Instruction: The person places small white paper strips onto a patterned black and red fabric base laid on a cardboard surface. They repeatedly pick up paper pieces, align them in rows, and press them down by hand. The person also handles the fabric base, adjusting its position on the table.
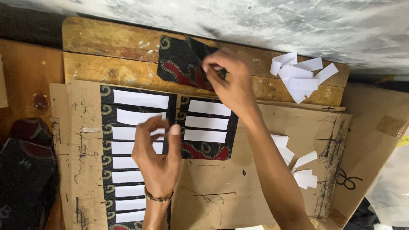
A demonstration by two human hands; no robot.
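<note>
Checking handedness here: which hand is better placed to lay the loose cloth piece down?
Right, probably. The right hand already pinches the cloth piece on the plank, while the left hand rests on the strips.

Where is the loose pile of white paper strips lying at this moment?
In the head view, the pile of white paper strips lies upper right on the wooden board, just right of the right hand.

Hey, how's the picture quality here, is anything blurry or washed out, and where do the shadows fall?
Head view: the right hand is motion-blurred at its fingertips over the patterned fabric piece; the left hand is sharp. The white paper strips look bright but not blown out. Soft shadows sit under both hands; the left edge is dim.
</note>
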